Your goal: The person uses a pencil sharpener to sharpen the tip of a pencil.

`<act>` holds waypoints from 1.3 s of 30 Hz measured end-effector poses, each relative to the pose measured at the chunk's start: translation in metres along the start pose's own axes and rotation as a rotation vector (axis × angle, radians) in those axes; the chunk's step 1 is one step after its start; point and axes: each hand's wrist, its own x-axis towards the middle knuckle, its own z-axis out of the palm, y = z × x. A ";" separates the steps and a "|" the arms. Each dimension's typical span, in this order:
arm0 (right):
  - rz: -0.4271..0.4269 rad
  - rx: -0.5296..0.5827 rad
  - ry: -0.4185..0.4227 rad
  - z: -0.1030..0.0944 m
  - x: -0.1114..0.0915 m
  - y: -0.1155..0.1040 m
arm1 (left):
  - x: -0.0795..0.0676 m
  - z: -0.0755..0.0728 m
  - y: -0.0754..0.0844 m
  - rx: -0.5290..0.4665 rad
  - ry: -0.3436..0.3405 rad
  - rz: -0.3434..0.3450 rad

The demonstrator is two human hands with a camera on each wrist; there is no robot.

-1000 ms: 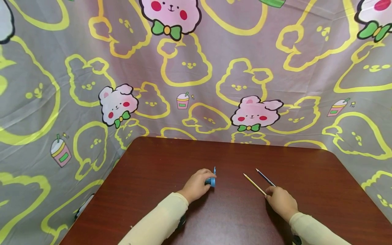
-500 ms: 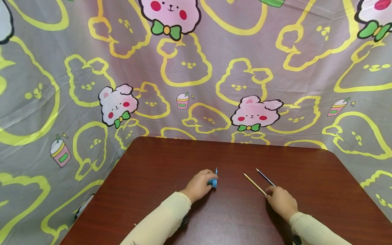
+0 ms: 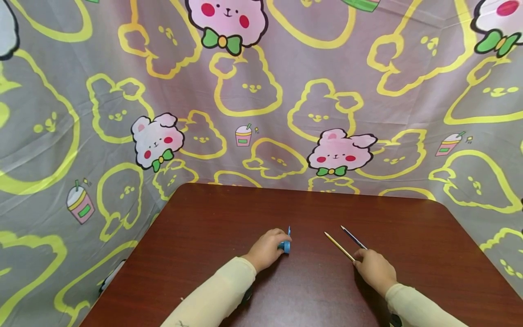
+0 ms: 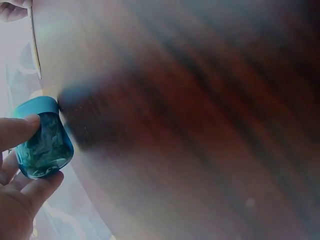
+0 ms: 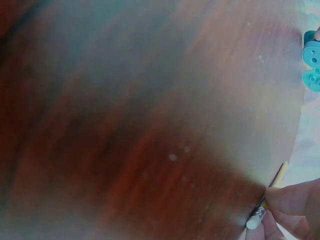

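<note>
My left hand (image 3: 266, 250) grips a blue pencil sharpener (image 3: 287, 247) low over the table, thumb and fingers around its sides. In the left wrist view the sharpener (image 4: 46, 145) shows a see-through body with dark contents. Its lid stands flipped open, and the right wrist view shows holes in the sharpener's end (image 5: 311, 54). Opposite, my right hand (image 3: 376, 269) pinches a yellow pencil (image 3: 339, 245) near its eraser end, tip pointing away to the left. A dark blue pencil (image 3: 353, 237) lies alongside, its near end hidden behind the hand; whether the fingers touch it I cannot tell.
The brown wooden table (image 3: 229, 209) has rounded far corners. A grey cloth (image 3: 261, 127) printed with yellow outlines and pink bunnies hangs behind and along both sides. Bare tabletop lies between the sharpener and the pencils.
The left hand has moved slightly to the right with the sharpener, a little closer to the pencils. The right hand and both pencils have stayed in place.
</note>
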 end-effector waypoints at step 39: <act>-0.371 -0.060 0.374 -0.038 0.002 -0.004 | -0.020 -0.056 -0.008 -0.002 0.119 -0.223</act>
